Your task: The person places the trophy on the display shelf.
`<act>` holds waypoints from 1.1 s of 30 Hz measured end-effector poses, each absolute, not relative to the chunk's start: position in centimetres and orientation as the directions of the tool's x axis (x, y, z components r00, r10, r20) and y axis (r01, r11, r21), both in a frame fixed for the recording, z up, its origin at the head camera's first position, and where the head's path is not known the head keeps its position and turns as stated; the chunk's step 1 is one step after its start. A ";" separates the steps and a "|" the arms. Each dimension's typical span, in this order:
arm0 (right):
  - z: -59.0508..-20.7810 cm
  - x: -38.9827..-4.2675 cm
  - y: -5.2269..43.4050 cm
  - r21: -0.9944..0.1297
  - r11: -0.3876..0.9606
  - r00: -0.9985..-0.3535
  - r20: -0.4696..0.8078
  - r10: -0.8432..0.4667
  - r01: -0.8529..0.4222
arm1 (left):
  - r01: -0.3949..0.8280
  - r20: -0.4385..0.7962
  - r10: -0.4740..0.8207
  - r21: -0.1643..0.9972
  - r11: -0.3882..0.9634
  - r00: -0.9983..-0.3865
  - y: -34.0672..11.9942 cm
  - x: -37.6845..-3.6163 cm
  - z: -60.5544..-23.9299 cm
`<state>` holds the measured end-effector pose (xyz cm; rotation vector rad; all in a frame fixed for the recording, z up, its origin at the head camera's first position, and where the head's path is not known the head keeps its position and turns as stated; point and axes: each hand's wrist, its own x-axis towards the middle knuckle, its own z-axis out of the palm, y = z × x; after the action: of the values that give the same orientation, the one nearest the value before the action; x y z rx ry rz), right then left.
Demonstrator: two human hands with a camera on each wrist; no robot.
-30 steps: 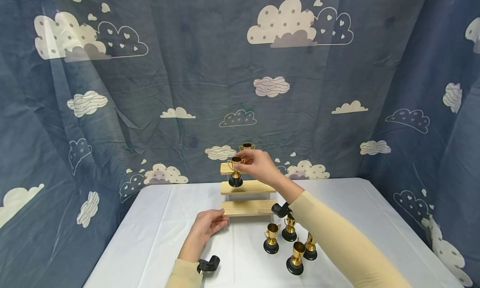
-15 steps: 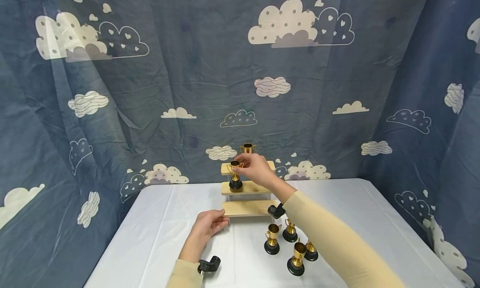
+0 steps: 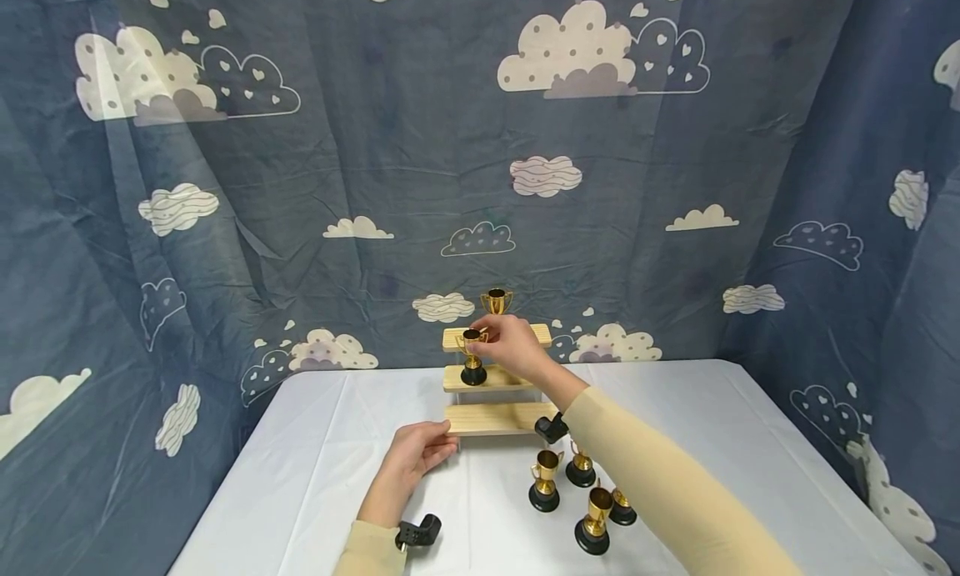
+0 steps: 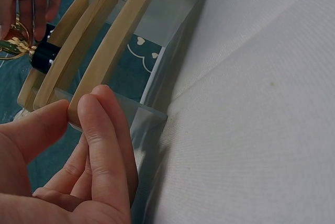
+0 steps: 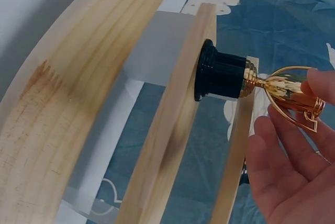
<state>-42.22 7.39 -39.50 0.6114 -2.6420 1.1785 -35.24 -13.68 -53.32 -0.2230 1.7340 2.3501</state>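
Observation:
A small gold trophy cup (image 3: 473, 366) with a black base stands upright on the left part of the middle step of a three-step wooden shelf (image 3: 498, 419). My right hand (image 3: 512, 345) pinches its gold cup near a handle; in the right wrist view the trophy's black base (image 5: 222, 75) meets the wooden board. With thumb and fingertips my left hand (image 3: 415, 457) pinches the left end of the lowest step, as the left wrist view shows at the board end (image 4: 84, 106). Behind my right hand, another trophy (image 3: 497, 301) is on the top step, its lower part hidden.
Several more gold trophies, among them one near the shelf (image 3: 545, 482) and one closer to me (image 3: 595, 522), stand on the white table (image 3: 315, 476) below my right forearm, which partly covers some. A blue cloud-print cloth (image 3: 420, 142) hangs behind and at the sides.
My right hand has lowered the trophy from above the middle step onto its left part. The left hand keeps its grip on the lowest step.

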 end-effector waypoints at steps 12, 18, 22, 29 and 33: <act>-39.8 -42.3 7.5 -0.662 0.599 -0.893 0.340 -0.297 -0.451 | -0.258 -0.245 0.083 0.924 -0.282 -0.966 -13.7 -35.1 -53.2; -39.7 -42.4 7.6 -0.651 0.602 -0.887 0.347 -0.304 -0.462 | -0.258 -0.245 0.080 0.924 -0.281 -0.966 -13.7 -35.1 -53.2; -39.5 -42.3 7.9 -0.637 0.618 -0.887 0.347 -0.304 -0.461 | -0.267 -0.257 0.071 0.920 -0.288 -0.964 -13.5 -35.3 -53.2; -39.1 -41.6 8.5 -0.662 0.597 -0.892 0.331 -0.310 -0.453 | -0.267 -0.259 0.066 0.920 -0.288 -0.964 -13.5 -35.4 -53.3; -38.8 -41.2 8.9 -0.660 0.591 -0.886 0.344 -0.311 -0.464 | -0.260 -0.253 0.064 0.923 -0.283 -0.965 -13.6 -35.2 -53.4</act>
<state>-41.17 8.92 -38.80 0.6472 -2.6260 1.1730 -35.18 -13.59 -53.36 -0.2457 1.7418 2.3528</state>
